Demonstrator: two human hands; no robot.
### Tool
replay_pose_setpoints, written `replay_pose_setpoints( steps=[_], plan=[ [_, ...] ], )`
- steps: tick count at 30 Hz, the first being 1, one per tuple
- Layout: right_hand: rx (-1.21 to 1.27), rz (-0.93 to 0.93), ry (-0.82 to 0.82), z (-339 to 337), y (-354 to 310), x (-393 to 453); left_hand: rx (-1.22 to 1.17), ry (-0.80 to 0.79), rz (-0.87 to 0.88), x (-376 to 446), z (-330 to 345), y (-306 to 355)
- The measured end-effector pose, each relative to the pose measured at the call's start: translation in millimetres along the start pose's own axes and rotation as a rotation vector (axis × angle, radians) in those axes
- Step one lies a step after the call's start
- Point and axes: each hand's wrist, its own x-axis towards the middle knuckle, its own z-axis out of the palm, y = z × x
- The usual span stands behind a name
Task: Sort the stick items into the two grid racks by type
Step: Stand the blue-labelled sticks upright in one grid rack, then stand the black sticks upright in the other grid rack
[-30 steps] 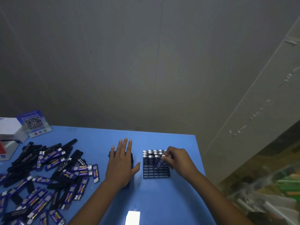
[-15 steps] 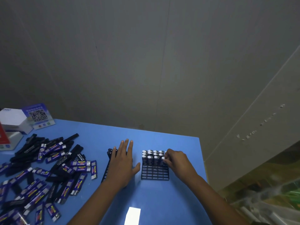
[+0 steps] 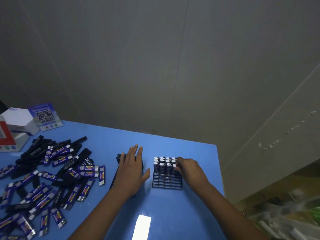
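Observation:
Two black grid racks stand on the blue table (image 3: 173, 213). The right rack (image 3: 167, 182) holds several upright blue sticks (image 3: 162, 164) with silver caps in its far rows; its near rows are bare. My right hand (image 3: 187, 170) pinches one blue stick at the rack's right side. My left hand (image 3: 130, 170) lies flat, fingers straight, on the left rack (image 3: 119, 159), which holds black sticks and is mostly hidden beneath it. A loose pile of blue sticks (image 3: 88, 168) and black sticks (image 3: 34, 151) covers the table's left part.
A white box (image 3: 17, 118), a blue QR-code card (image 3: 45, 116) and a red-and-white box (image 3: 6, 135) stand at the far left. The table's right edge runs just right of the right rack. A bright light reflection (image 3: 142, 226) shows near the front.
The camera view shifted slightly. My right hand stays at the right rack's right side with the blue stick; my left hand stays flat on the left rack.

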Motion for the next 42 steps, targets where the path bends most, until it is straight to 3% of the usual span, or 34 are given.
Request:
replay_pose_setpoints(
  steps=[6,16,24,28,36,42],
  plan=[
    [-0.083,0.02,0.02,-13,-12,-7,-0.051,0.038,-0.004,-12,-13,-4],
    [-0.147,-0.095,0.141,-21,-75,-47,-0.029,0.046,-0.038,-63,-52,-27],
    [-0.267,-0.062,0.118,1,-163,-78,0.005,0.063,-0.115,-139,-92,-87],
    [-0.275,-0.102,0.153,18,-211,-95,0.019,0.159,-0.138,-186,-108,-123],
    [-0.258,-0.177,0.116,49,-284,-112,0.043,0.062,-0.263,-255,-120,-187],
    [-0.293,-0.222,0.074,55,-312,-98,0.032,0.079,-0.313,-263,-128,-216]
  ],
)
